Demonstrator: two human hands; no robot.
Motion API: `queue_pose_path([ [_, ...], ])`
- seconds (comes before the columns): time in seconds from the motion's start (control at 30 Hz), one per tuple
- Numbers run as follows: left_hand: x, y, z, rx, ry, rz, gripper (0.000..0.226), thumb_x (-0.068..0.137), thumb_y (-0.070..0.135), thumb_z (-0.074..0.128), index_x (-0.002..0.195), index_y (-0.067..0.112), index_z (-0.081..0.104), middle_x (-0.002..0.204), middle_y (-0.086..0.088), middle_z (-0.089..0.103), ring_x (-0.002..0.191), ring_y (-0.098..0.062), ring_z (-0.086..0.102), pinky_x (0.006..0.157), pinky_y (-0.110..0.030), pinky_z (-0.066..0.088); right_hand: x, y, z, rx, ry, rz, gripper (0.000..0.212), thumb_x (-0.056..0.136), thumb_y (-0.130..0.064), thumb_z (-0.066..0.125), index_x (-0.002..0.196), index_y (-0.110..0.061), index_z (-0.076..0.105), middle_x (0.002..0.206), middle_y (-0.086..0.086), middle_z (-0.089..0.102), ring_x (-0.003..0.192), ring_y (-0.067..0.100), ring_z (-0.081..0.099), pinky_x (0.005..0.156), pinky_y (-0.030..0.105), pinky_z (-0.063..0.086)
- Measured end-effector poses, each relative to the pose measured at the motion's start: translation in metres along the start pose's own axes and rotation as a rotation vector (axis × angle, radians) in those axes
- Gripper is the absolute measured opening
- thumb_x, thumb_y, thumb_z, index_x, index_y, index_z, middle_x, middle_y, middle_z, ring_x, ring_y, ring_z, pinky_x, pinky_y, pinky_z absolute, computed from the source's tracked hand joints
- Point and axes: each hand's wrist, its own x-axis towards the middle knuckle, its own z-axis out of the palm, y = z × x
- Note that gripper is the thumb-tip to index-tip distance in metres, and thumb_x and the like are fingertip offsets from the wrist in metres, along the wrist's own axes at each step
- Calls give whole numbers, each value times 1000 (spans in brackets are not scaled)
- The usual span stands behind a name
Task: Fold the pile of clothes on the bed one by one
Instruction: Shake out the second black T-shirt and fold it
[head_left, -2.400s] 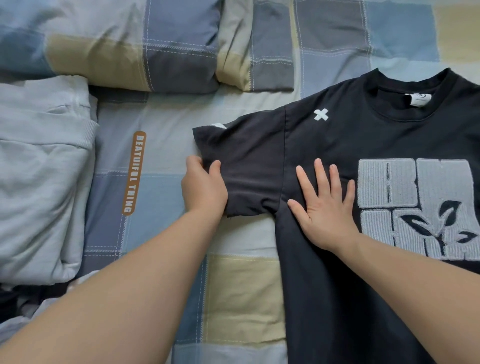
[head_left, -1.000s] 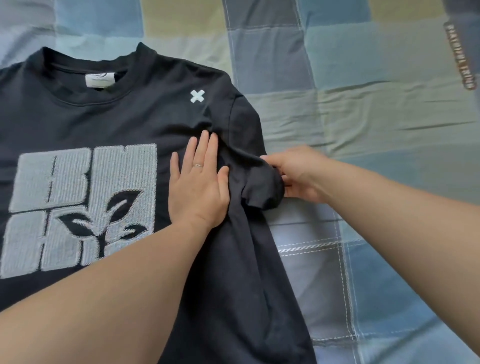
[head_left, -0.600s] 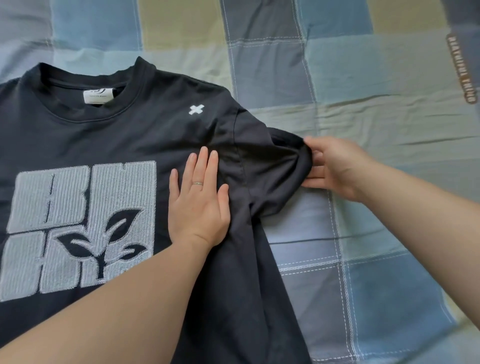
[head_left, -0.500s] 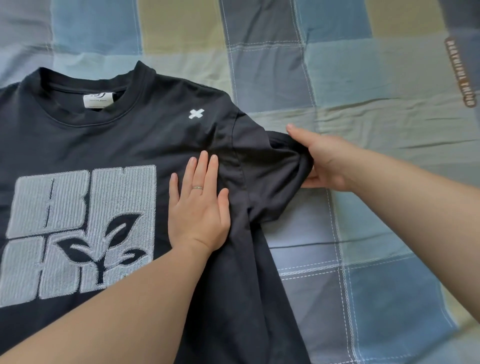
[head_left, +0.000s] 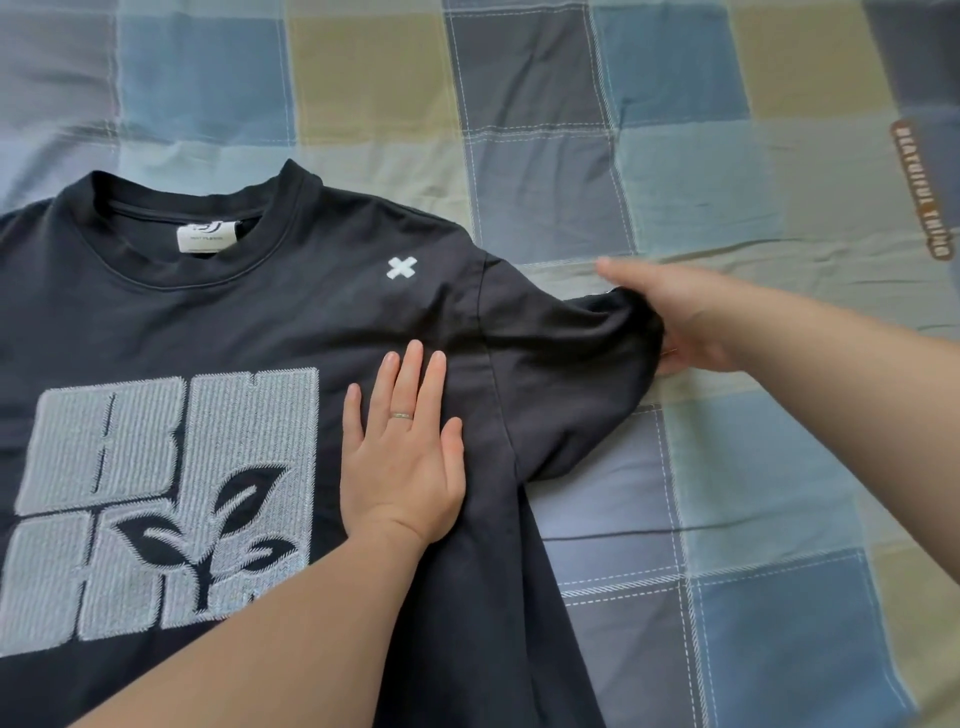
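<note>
A black T-shirt (head_left: 249, 322) with a large pale grey printed design lies face up, collar away from the viewer, on a patchwork bedspread (head_left: 737, 467) of blue, grey and yellow squares. The person's left hand (head_left: 402, 457) lies flat on the chest of the shirt, just beside the armpit seam. Its fingers are straight and close together, pinning the cloth. Their right hand (head_left: 691, 322) grips the open end of the short sleeve (head_left: 561, 374), fingers curled round the bunched hem with the fingertips partly hidden beneath it, holding the sleeve stretched outward. It looks as though the sleeve is being smoothed ready for folding. The risk, I would judge, is that a firm tug drags the whole shirt sideways if the flat hand eases off. The soft wrinkles around the armpit could also get trapped in the fold and leave the finished shirt lopsided.
</note>
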Motion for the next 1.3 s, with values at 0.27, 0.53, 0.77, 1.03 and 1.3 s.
queue_pose_path([
  [0.27,0,-1,1,11,9,2,64,97,40,26,159,24,26,168,4,18,154,-18,15,124,-49,9,2,4,-31,-12,232,-208,20,90,-14,73,74,-16,62,81,7,61,67,17,56,55,25,50],
  [0.53,5,3,-5,-6,30,-16,60,95,42,31,152,24,39,160,0,37,146,-23,33,119,-48,20,10,9,-29,271,147,66,32,97,-49,57,95,-17,54,92,5,64,85,24,66,77,37,53],
  [0.77,91,7,-18,-16,91,-17,61,101,51,34,155,22,32,165,-2,25,151,-24,20,122,-47,15,19,-6,-33,89,85,9,17,96,-15,62,80,-23,59,62,-6,50,32,0,37,34,11,29],
  [1.03,96,5,-12,-16,-3,-59,64,102,50,23,161,30,11,170,5,1,156,-16,-1,125,-48,0,13,34,-40,550,207,-19,29,101,-1,36,91,-18,57,66,0,55,56,14,59,52,25,51],
  [1.3,97,7,-10,5,-1,-57,66,99,52,16,161,30,14,170,4,3,156,-17,0,125,-49,2,35,-6,-43,-594,308,-513,24,100,-31,50,100,-17,71,100,0,71,99,22,62,88,34,47],
])
